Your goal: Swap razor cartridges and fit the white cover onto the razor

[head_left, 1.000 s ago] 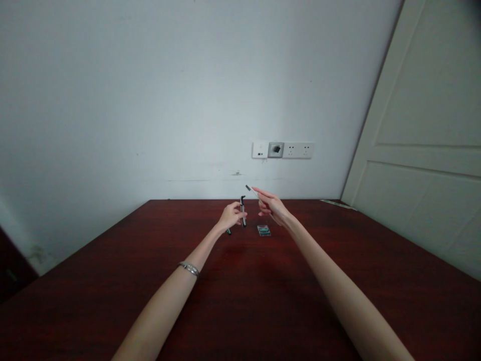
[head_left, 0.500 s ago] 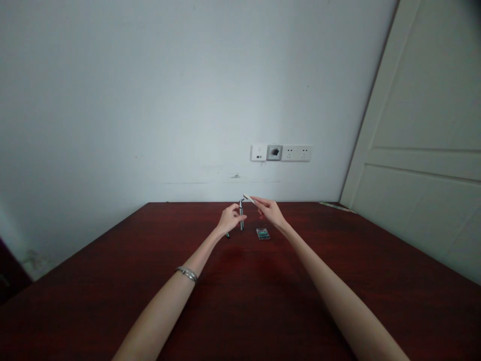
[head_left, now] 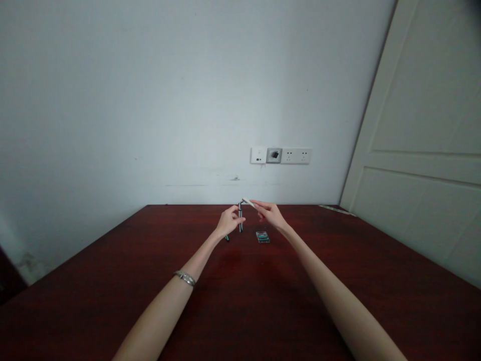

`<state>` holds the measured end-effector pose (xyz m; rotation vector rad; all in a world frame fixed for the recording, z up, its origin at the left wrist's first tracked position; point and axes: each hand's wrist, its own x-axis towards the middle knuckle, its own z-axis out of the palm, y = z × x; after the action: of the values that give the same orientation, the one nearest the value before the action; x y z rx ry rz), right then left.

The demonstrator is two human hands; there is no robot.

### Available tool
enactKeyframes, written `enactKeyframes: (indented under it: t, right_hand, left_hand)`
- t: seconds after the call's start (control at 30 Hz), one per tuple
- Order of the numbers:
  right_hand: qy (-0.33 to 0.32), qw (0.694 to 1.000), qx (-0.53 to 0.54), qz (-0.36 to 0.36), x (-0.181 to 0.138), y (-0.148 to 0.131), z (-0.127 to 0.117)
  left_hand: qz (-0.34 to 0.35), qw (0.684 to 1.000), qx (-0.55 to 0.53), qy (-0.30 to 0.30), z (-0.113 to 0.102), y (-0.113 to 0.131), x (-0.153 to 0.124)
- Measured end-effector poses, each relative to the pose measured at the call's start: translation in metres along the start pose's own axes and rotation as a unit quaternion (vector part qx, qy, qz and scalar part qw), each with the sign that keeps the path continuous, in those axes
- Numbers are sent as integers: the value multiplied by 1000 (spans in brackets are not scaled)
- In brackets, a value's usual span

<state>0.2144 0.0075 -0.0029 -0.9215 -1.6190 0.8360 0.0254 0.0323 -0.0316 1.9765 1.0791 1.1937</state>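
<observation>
Both hands are over the far part of the table. My left hand (head_left: 227,220) is closed around a slim silver-and-black rod (head_left: 240,220) that stands upright, with a short bent top. Its exact kind is too small to make out. My right hand (head_left: 271,214) pinches a thin, flat white piece (head_left: 248,203), tilted, its far end at the rod's bent top; whether they touch I cannot tell. Below my left wrist a small dark-and-green tip (head_left: 227,238) shows, the rest hidden by the hand. A small clear case (head_left: 262,236) with green inside lies below my right hand.
The dark red wooden table (head_left: 240,301) reaches to a pale wall (head_left: 188,100). Sockets (head_left: 296,156) and a grey-framed plate (head_left: 274,155) are on the wall. A white panelled door (head_left: 424,150) stands at the right, near a thin pale strip (head_left: 336,209) on the table.
The whole view has shifted slightly, so things sit a little lower in the picture. Both hands keep nearly the same pose and hold the same things.
</observation>
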Motion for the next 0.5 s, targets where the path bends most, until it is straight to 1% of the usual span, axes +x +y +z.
enactKeyframes:
  t: [0.1, 0.17, 0.23, 0.3, 0.37, 0.43, 0.5]
  right_hand:
    - [19, 1000, -2, 12, 0, 2, -2]
    - [37, 999, -1, 29, 0, 3, -4]
    - [42, 998, 12, 49, 1, 3, -7]
    - [27, 996, 30, 74, 0, 1, -9]
    - [-6, 995, 41, 92, 0, -1, -10]
    - [-35, 994, 42, 95, -1, -3, -9]
    - [-46, 994, 39, 95, -2, -5, -8]
  left_hand:
    - [14, 1000, 2, 0, 0, 1, 0]
    - [25, 1000, -2, -5, 0, 2, -1]
    - [25, 1000, -9, -14, 0, 1, -1]
    - [15, 999, -19, -22, 1, 0, 0]
    - [-1, 999, -33, -25, 2, -2, 0]
    - [-16, 998, -53, -28, 2, -4, 0]
    - [-26, 996, -73, -33, 3, -4, 0]
